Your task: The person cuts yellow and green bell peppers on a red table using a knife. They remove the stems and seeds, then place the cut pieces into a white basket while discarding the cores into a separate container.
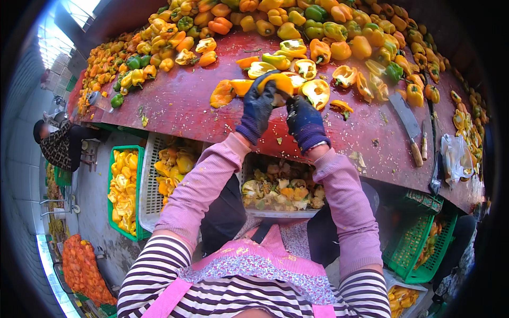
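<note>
My left hand (pixel 256 107), in a dark work glove, grips a yellow-orange bell pepper piece (pixel 281 82) above the red tabletop (pixel 187 105). Close beside it, my right hand (pixel 304 117) wears a matching glove and has its fingers curled near the pepper's lower edge. Whether a small blade sits in those fingers is hidden. Just beyond my hands lie cut peppers, among them a halved yellow pepper (pixel 316 93) with its seeds showing and an orange piece (pixel 222 94). Seeds are scattered over the wood.
Whole peppers (pixel 278 16) are heaped along the far side. A cleaver (pixel 405 115) and a small knife (pixel 424 139) lie at right. Below the table edge stand a crate of trimmings (pixel 278 212) and a green crate of pepper pieces (pixel 142 190). Another person (pixel 57 143) sits at left.
</note>
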Tool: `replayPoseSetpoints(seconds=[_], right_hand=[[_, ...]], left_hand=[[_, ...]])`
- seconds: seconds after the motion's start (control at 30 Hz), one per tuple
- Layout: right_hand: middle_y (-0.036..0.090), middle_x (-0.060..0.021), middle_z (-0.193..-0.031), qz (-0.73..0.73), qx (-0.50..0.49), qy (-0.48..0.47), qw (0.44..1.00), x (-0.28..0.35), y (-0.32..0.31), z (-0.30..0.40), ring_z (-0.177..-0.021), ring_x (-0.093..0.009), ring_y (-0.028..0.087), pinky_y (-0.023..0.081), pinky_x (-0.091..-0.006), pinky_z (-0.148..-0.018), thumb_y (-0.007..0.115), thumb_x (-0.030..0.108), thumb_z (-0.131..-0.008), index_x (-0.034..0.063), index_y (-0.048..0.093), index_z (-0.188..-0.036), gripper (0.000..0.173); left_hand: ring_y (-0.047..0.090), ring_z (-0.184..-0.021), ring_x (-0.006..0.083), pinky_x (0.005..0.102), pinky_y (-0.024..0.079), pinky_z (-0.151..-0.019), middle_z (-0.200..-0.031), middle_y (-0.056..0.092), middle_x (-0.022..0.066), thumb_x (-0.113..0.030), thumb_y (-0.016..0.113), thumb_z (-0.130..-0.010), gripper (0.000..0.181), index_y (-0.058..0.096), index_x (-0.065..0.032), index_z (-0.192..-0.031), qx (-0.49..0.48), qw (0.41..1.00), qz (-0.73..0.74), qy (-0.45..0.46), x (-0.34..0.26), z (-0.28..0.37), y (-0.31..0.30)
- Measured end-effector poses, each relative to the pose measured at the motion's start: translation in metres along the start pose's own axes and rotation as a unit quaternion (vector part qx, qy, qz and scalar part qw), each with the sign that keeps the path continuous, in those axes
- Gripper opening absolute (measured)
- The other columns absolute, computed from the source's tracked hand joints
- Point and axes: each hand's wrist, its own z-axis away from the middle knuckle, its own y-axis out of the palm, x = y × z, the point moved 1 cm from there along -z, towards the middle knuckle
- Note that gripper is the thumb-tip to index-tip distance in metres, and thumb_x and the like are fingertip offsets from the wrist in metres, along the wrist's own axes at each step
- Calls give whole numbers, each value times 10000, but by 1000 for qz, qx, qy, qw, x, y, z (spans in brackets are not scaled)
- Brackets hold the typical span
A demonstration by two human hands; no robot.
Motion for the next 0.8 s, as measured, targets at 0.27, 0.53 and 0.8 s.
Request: replayPoseSetpoints(seconds=[0.27, 0.53, 0.8], right_hand=[[667, -69, -852, -310, 340, 153, 875, 1, -6, 13, -640, -156, 662, 497, -314, -480, 656, 10, -744, 38, 625, -1019, 278], [672, -97, -881, -59, 418, -125, 898, -13, -47, 44, -819, -147, 652, 539, -265, -660, 627, 72, -847, 51, 628, -1127, 280], [598, -33, -805, -567, 144, 88, 806, 13, -93, -3, -498, -71, 483, 369, -189, -382, 501, 324, -971, 48, 564, -1194, 360]], left_hand=[[641, -969, 247, 399, 559, -743, -1116, 632, 132, -421, 532, -950, 505, 491, -34, -1271, 49, 923, 305, -231, -9, -6, -17], [412, -489, 96, 270, 360, -470, -617, 475, -32, -347, 461, -967, 363, 555, -58, -1165, 237, 812, 524, -97, -28, -11, -104], [503, -579, 104, 256, 407, -471, -748, 588, -7, -286, 510, -963, 217, 536, -101, -1073, 171, 893, 411, -57, -80, 126, -251]])
